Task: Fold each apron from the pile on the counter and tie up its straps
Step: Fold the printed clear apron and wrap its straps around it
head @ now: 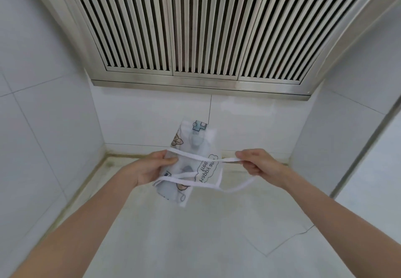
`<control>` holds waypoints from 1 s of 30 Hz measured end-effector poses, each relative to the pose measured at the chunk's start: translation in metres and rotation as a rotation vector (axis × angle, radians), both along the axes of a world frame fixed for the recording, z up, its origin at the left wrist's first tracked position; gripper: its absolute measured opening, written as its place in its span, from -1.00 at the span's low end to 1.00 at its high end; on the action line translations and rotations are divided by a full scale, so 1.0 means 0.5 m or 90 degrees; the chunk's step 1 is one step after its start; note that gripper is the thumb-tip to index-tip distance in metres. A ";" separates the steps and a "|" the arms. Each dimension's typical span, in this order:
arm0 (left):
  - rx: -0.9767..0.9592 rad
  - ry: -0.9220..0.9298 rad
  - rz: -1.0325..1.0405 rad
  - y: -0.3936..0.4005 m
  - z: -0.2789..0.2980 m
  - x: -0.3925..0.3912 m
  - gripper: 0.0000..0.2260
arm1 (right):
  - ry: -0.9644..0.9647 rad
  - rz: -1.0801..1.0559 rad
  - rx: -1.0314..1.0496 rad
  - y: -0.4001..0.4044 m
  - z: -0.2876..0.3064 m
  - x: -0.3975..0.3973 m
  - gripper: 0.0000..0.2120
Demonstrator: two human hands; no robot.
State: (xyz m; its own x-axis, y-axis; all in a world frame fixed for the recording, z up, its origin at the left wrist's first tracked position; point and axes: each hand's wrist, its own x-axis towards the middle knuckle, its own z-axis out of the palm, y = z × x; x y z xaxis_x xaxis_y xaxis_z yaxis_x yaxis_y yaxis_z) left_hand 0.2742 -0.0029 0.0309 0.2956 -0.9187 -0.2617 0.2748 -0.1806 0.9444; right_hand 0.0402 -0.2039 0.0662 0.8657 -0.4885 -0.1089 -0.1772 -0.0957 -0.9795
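Note:
A folded white apron (196, 145) with printed cartoon pictures and lettering is held up above the pale counter (195, 234). My left hand (152, 168) grips the folded bundle at its left edge, thumb on top. White straps (206, 158) run across the front of the bundle. My right hand (259, 164) pinches the strap to the right of the bundle and holds it taut. A further length of strap (236, 187) loops down below my right hand.
White tiled walls (54, 126) close in the counter on the left, back and right. A steel slatted vent hood (195, 28) hangs overhead. A crack (288, 237) runs across the counter at the right.

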 end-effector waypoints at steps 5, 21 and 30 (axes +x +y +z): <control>0.201 -0.375 -0.069 -0.007 0.006 -0.019 -0.56 | -0.169 -0.074 0.172 -0.016 0.066 0.040 -0.67; -0.163 0.039 0.033 0.030 0.065 0.040 -0.43 | 0.189 -0.291 -0.039 -0.057 -0.001 0.014 -0.73; 0.185 -0.417 -0.571 -0.040 0.143 -0.125 -0.82 | 0.153 -0.113 -0.579 -0.027 0.036 0.091 -0.74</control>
